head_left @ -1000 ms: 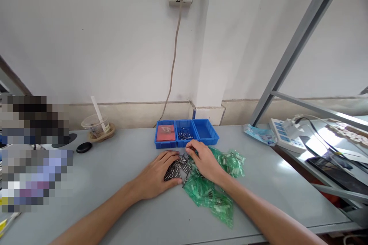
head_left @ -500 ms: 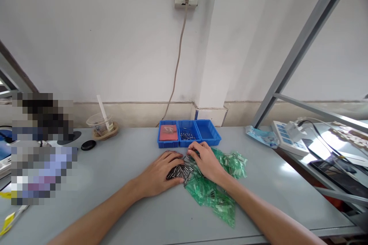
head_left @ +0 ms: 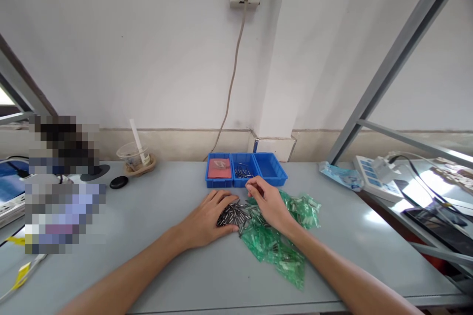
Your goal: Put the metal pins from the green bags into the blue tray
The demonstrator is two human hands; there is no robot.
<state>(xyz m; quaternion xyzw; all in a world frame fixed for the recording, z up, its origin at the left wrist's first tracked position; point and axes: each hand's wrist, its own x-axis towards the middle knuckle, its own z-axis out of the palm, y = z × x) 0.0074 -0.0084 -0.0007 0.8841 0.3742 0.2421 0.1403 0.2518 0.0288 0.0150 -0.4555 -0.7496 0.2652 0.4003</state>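
Observation:
A pile of small dark metal pins (head_left: 233,215) lies on the grey table. My left hand (head_left: 210,219) rests against its left side, thumb and fingers apart around the pins. Just right of the pile, my right hand (head_left: 266,202) is raised with thumb and index finger pinched near the middle bin; what they hold, if anything, is too small to name. Green plastic bags (head_left: 275,246) with small parts inside lie under and around the right hand. Behind the hands, the middle blue bin (head_left: 244,165) contains several pins.
The left blue bin (head_left: 219,167) holds a red packet, and the right blue bin (head_left: 269,167) stands beside the middle one. A clear cup (head_left: 133,155) and a black round object (head_left: 118,182) are at left. A power strip (head_left: 375,177) lies right, by a metal frame. A blurred person is far left.
The view has shifted slightly. My right hand has drawn its fingers closer together in a pinch and lifted a little off the pile. My left hand stays by the pins.

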